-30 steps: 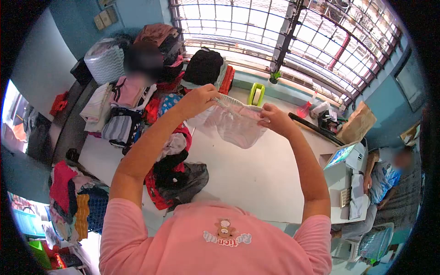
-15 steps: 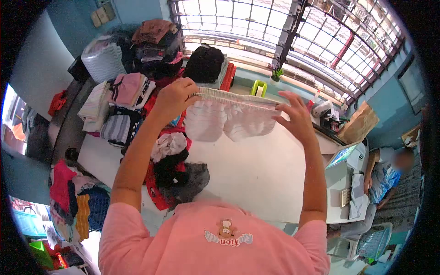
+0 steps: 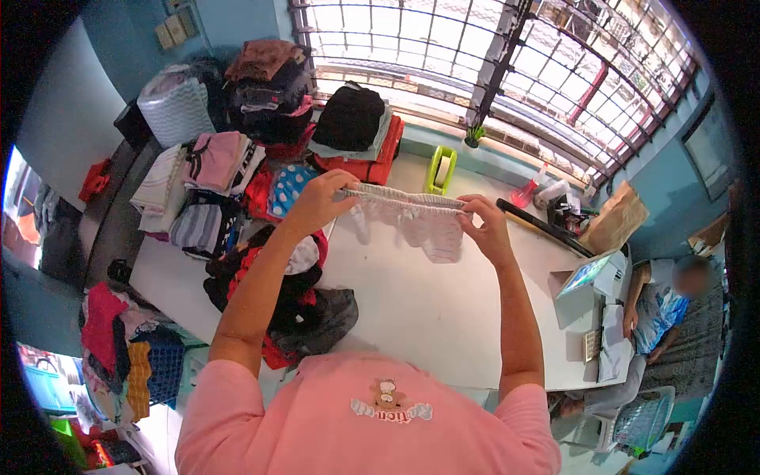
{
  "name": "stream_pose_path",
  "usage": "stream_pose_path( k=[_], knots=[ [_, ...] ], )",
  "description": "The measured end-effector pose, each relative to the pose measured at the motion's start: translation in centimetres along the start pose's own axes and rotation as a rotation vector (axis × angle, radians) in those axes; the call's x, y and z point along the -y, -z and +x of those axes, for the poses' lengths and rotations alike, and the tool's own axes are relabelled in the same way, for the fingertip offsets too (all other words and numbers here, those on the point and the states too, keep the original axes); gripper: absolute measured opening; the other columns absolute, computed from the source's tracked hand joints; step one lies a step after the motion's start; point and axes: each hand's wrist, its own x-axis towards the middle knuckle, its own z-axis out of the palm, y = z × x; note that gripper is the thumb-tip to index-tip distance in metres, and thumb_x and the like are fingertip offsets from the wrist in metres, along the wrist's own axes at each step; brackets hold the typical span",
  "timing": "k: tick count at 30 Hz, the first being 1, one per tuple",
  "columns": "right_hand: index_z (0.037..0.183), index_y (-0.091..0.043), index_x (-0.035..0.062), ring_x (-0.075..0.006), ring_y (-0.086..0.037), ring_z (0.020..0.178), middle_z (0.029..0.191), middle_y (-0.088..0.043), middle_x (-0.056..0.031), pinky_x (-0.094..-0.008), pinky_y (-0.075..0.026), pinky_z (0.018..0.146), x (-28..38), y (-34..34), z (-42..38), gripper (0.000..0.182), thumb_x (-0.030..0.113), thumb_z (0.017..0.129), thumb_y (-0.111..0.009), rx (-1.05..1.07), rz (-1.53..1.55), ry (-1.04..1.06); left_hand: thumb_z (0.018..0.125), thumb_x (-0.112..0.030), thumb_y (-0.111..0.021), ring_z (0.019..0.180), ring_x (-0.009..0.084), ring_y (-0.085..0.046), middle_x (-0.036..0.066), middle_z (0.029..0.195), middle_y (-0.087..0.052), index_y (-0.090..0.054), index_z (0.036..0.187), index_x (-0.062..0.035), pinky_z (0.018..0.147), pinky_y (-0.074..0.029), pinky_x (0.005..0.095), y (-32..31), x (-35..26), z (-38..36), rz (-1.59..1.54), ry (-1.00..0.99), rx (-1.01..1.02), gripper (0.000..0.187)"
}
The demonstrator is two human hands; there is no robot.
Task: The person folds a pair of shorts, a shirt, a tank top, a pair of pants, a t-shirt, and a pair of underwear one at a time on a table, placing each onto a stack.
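Note:
White shorts with faint pink stripes and a gathered elastic waistband hang above the white table. My left hand pinches the left end of the waistband, and my right hand grips the right end between thumb and fingers. Between them the band is stretched out sideways, with the legs hanging loosely below. Under my left forearm lies a loose heap of red, black and grey clothes. A blue polka-dot cloth is just beyond my left hand.
Folded clothes and a black-topped stack line the back left. A green tape dispenser stands near the barred window. A laptop sits at the right, by a seated person. Clothes fill a blue basket at lower left.
Both hands have come lower and closer to me with the shorts. My right hand has moved left, its spread fingers now closed on the waistband. The shorts' legs have swung and bunched.

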Motion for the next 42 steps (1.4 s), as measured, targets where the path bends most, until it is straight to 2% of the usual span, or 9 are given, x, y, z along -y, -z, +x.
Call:
stream_pose_path(
  k=[7,13,20,25,27,31,33,39,42],
  knots=[
    [0.085,-0.054,0.0031,-0.0079,-0.048,0.07,0.075,-0.052,0.0007,-0.0216,-0.039,0.064,-0.8,-0.7,-0.4,0.011,0.005,0.074,-0.054,0.077,0.647,-0.453,0.076,-0.011,-0.06,0.079,0.0097,-0.048,0.0,0.088,-0.051,-0.048,0.102,-0.0053,0.07,-0.039,0.0232,-2.6,1.7,-0.9,-0.838,0.504,0.007,0.03],
    [0.088,-0.052,0.0045,-0.0092,-0.048,0.071,0.079,-0.051,-0.0011,-0.0218,-0.039,0.061,0.0,-6.4,-1.4,0.018,0.013,0.074,-0.059,-0.108,0.551,-0.581,0.074,-0.017,-0.064,0.079,0.0127,-0.051,0.004,0.086,-0.054,-0.047,0.102,-0.0022,0.073,-0.041,0.0251,-7.2,-1.4,-1.8,-0.554,0.672,-0.14,0.036],
    [0.096,-0.054,-0.0003,-0.0147,-0.054,0.081,0.091,-0.057,-0.0087,-0.0256,-0.044,0.071,6.3,-7.7,-2.3,0.018,0.013,0.084,-0.051,-0.075,0.523,-0.363,0.066,-0.013,-0.071,0.088,0.0193,-0.053,0.011,0.096,-0.052,-0.045,0.107,-0.0042,0.074,-0.046,0.0304,-10.4,-6.1,-3.2,-0.373,0.236,-0.293,0.049],
    [0.116,-0.045,0.0087,-0.027,-0.041,0.111,0.123,-0.04,-0.0097,-0.0381,-0.034,0.094,6.9,-3.0,-1.5,0.065,0.011,0.057,-0.072,-0.076,-0.077,0.15,0.064,-0.004,-0.068,0.092,0.0147,-0.051,0.008,0.1,-0.051,-0.045,0.109,-0.0062,0.077,-0.043,0.0278,-6.4,-8.3,-2.2,-0.603,0.248,-0.115,0.051],
    [0.118,-0.044,0.0087,-0.023,-0.044,0.109,0.12,-0.043,-0.0077,-0.0347,-0.037,0.092,5.4,-2.9,-2.2,0.065,0.006,0.058,-0.069,0.168,0.498,-0.317,0.062,-0.002,-0.069,0.092,0.0138,-0.05,0.006,0.099,-0.05,-0.043,0.113,-0.007,0.079,-0.043,0.027,-5.7,-8.7,-2.0,-0.786,0.205,0.087,0.057],
    [0.119,-0.043,0.0093,-0.0173,-0.047,0.103,0.111,-0.05,-0.0071,-0.0274,-0.041,0.085,3.3,-2.9,-1.9,0.065,0.002,0.06,-0.068,0.259,0.523,-0.435,0.062,-0.002,-0.069,0.085,0.0156,-0.054,0.008,0.096,-0.053,-0.039,0.121,-0.0073,0.076,-0.045,0.0279,-7.2,-5.6,-2.1,-0.636,0.187,0.044,0.066],
    [0.119,-0.044,0.0089,-0.0138,-0.051,0.095,0.097,-0.055,-0.0061,-0.0244,-0.041,0.08,2.2,-3.1,-1.8,0.061,0.0,0.063,-0.066,0.244,0.401,-0.38,0.062,-0.004,-0.07,0.082,0.0175,-0.056,0.008,0.091,-0.057,-0.042,0.119,-0.0063,0.074,-0.046,0.0295,-7.9,-3.5,-1.9,-0.53,0.418,0.194,0.064],
    [0.113,-0.049,0.0063,-0.0132,-0.053,0.082,0.085,-0.056,-0.0036,-0.0275,-0.042,0.074,-0.5,-3.0,-2.1,0.051,-0.001,0.065,-0.064,0.196,0.237,-0.393,0.059,-0.003,-0.07,0.08,0.0245,-0.057,0.01,0.091,-0.057,-0.052,0.099,-0.0043,0.072,-0.046,0.0306,-9.2,-1.2,-0.7,-0.171,0.228,0.046,0.045],
    [0.093,-0.054,0.002,-0.0252,-0.055,0.08,0.082,-0.054,-0.0096,-0.0301,-0.043,0.073,-0.6,-3.4,-3.3,0.037,-0.005,0.058,-0.065,0.07,-0.022,-0.176,0.051,0.003,-0.07,0.084,0.0266,-0.054,0.01,0.099,-0.053,-0.047,0.083,-0.0047,0.071,-0.045,0.0317,-9.6,-1.2,-0.9,-0.205,-0.069,-0.101,0.04]
  ],
)
